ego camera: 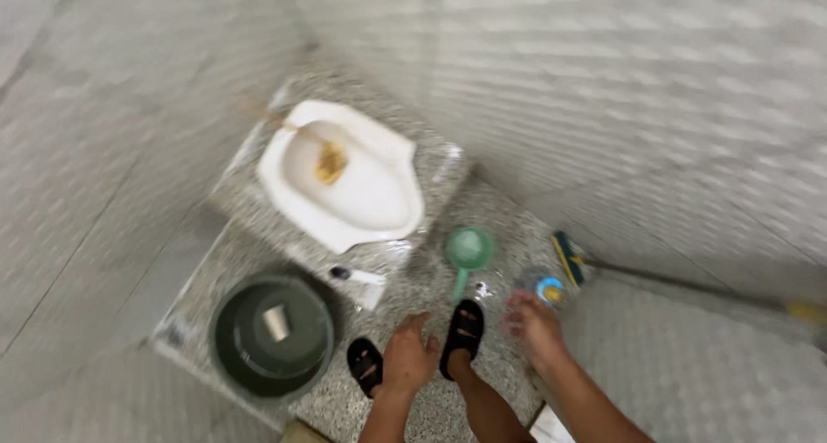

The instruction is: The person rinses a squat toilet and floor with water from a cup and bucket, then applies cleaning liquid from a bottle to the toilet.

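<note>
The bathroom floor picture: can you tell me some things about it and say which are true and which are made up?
1. The bucket is dark green. True.
2. The scoop with the handle is red. False: it is light green.
3. Both hands are bare. True: the left hand and the right hand wear no gloves.
4. The toilet is black. False: it is a white floor toilet, stained brown in its bowl.
5. The person stands barefoot. False: dark sandals are on both feet.
6. A brush on a long stick lies on the floor at the right. True.
</note>
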